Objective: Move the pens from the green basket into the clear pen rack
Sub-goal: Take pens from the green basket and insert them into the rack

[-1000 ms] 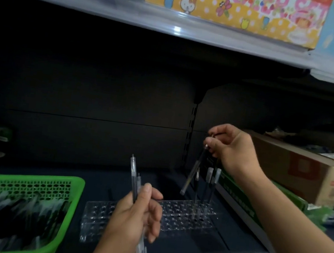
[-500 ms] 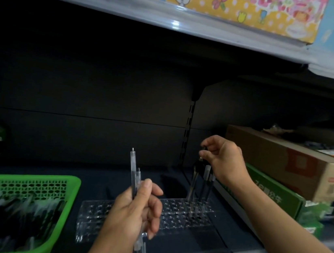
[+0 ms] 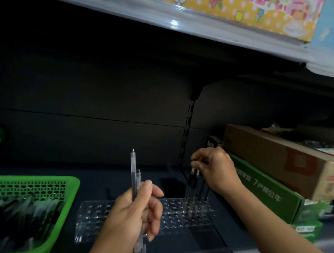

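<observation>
Lowered: right hand (image 3: 217, 171), fingertips pinching black-gripped clear pen (image 3: 190, 184) standing in clear perforated plastic rack (image 3: 173, 216). Nearer, left hand (image 3: 133, 217) grips two clear pens (image 3: 133, 173); green mesh basket (image 3: 27, 180) leftward.

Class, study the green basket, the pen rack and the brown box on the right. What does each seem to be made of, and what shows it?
Green basket: likely moulded plastic, with a smooth uniform colour and regular holes in the wall.
Pen rack: clear rigid plastic, perhaps acrylic; see-through, with glinting edges.
Brown box: cardboard, matt brown with printed markings.
</observation>
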